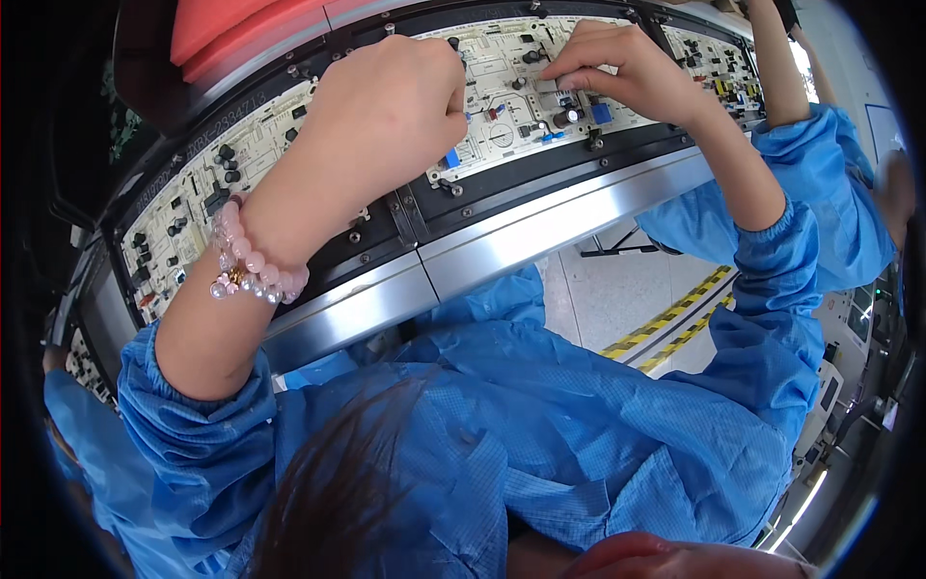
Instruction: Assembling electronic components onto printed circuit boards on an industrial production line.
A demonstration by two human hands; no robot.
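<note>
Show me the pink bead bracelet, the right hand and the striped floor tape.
Pink bead bracelet (pixel 255 261): head view, on a pink bead.
Right hand (pixel 637 72): head view, on its back.
Striped floor tape (pixel 666 315): head view, on a yellow-and-black band.

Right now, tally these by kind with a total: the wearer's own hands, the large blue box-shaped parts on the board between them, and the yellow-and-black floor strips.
Own hands, left hand and right hand: 2
Large blue box-shaped parts, left one and right one: 2
Yellow-and-black floor strips: 2
Total: 6
</note>
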